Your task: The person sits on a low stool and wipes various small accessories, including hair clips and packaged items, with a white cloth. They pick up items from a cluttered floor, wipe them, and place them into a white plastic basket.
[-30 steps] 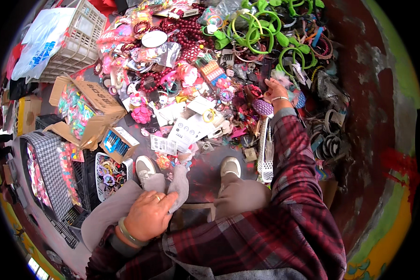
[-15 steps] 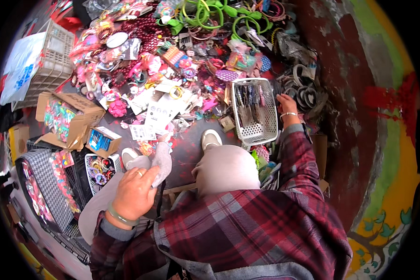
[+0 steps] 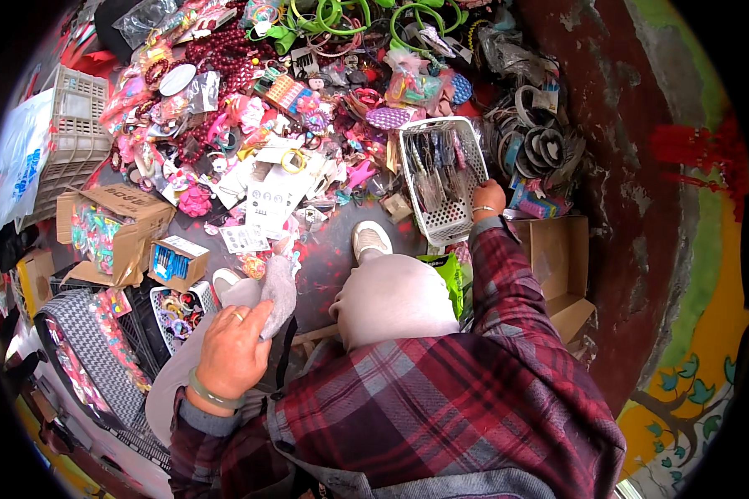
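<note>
My left hand (image 3: 231,349) is closed around a soft grey fuzzy cloth piece (image 3: 280,291), which stands up between thumb and fingers above my left leg. At the near right side of a white perforated plastic basket (image 3: 437,226), my right hand (image 3: 488,198) is closed on the rim; its fingertips are partly hidden. Inside the basket lie several slim dark packets (image 3: 431,170) in clear wrapping. The basket stands on the floor beyond my right knee.
A wide pile of hair accessories and beads (image 3: 233,58) spreads ahead. To the left are an open cardboard box (image 3: 133,208), a small box of blue items (image 3: 175,262) and a white basket of hair ties (image 3: 179,316). Another cardboard box (image 3: 558,258) stands right, beside the wall (image 3: 624,208).
My right hand has come in from beyond the basket's right side to its nearer rim. The basket is turned slightly. My left hand keeps the grey cloth piece. The view has shifted.
</note>
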The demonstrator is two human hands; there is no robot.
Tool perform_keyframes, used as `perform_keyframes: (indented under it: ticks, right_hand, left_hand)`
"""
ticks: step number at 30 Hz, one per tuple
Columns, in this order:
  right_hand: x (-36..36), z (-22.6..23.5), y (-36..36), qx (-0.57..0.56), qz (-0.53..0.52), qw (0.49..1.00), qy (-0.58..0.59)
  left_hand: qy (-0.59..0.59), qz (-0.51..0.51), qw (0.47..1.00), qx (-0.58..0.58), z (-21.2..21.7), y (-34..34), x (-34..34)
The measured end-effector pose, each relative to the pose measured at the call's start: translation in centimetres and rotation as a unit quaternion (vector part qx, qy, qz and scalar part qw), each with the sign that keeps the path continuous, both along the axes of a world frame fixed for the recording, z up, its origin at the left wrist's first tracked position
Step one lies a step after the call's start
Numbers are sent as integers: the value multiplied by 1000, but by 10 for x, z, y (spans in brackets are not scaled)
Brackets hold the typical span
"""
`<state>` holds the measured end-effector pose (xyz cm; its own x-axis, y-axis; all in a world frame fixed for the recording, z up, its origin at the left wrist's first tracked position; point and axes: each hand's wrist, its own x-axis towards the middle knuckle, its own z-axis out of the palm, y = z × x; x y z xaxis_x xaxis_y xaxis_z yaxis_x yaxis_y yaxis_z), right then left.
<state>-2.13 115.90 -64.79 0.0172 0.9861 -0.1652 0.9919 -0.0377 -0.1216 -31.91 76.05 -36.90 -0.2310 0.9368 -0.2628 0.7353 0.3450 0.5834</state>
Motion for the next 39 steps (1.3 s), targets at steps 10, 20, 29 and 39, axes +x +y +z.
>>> perform_keyframes:
  ticks: [10, 20, 29, 39]
  right_hand:
    - [-9, -4, -19, -7, -5, 999, 32]
    - [9, -51, 4, -7, 4, 999, -46]
    - [10, -100, 25, -77, 52, 992, -86]
    - [-216, 18, -11, 110, 420, 887, 155]
  left_hand:
    - [-3, 0, 1000, -15, -1, 3, -1]
    - [2, -9, 1000, -14, -1, 3, -2]
    - [-6, 0, 1000, -17, 2, 4, -6]
    - [-14, 24, 999, -33, -1, -1, -5]
